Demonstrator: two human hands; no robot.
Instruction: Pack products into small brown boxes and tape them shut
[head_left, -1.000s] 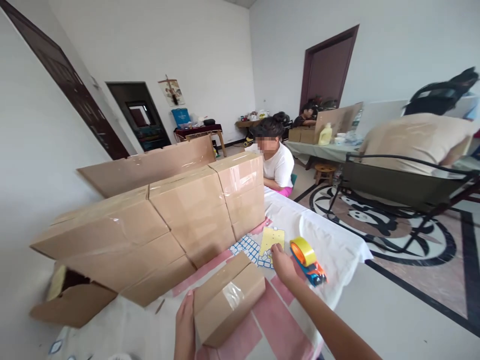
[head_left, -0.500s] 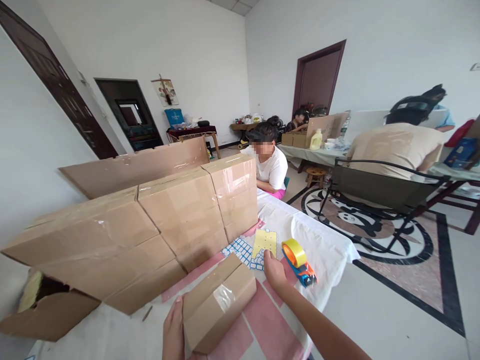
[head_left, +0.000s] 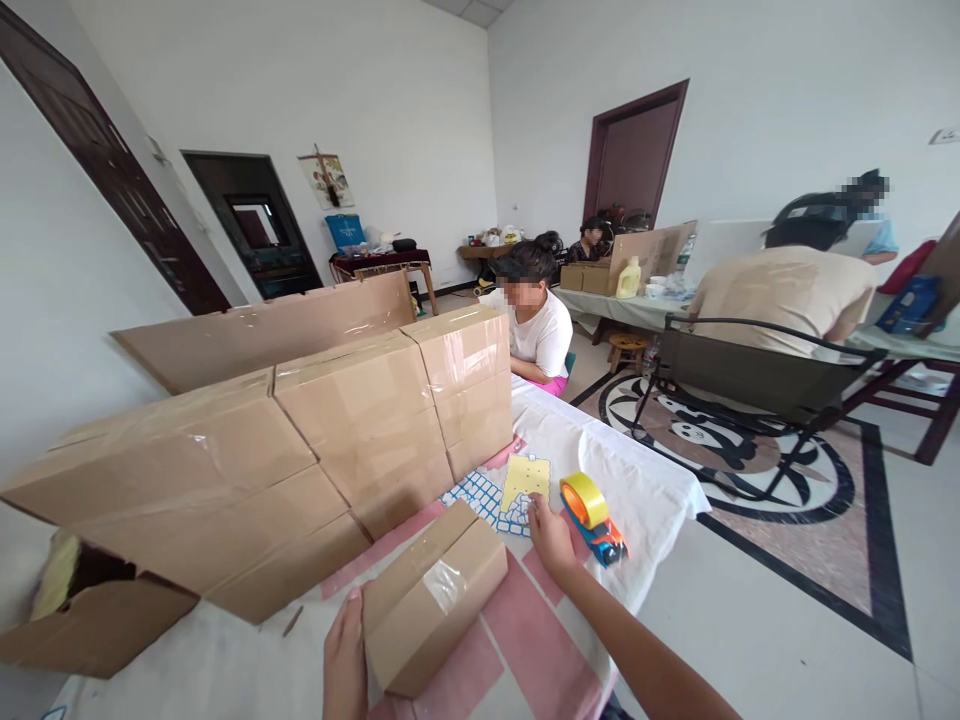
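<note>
So the small brown cardboard box (head_left: 416,625) looks pretty much closed up to me: no loose flap on any side I can see, and there's a short glossy strip of clear tape (head_left: 444,584) stuck on it. Whether the underside is taped too, no clue, it's hidden, so I wouldn't swear the thing is finished. It sits at a slant on the pink-and-white cloth of the bench (head_left: 637,480), right in front of a long stack of taped brown cardboard boxes (head_left: 367,400). Looks-wise it's plain, longish and low, corners fairly crisp, with a lengthwise line that could be a flap seam or just a fold, and the tape patch is a bit wrinkly. Left hand (head_left: 346,645) lies against its left end; can't tell if it's actually gripping, since part of it is out of sight. Right hand (head_left: 551,540) is off the box, fingers curled by a yellow dotted patch (head_left: 527,472), and I can't make out anything between the fingertips. Just beside that hand lies a blue-and-orange tape dispenser with a fat yellow roll (head_left: 592,505), and nobody's touching it.
</note>
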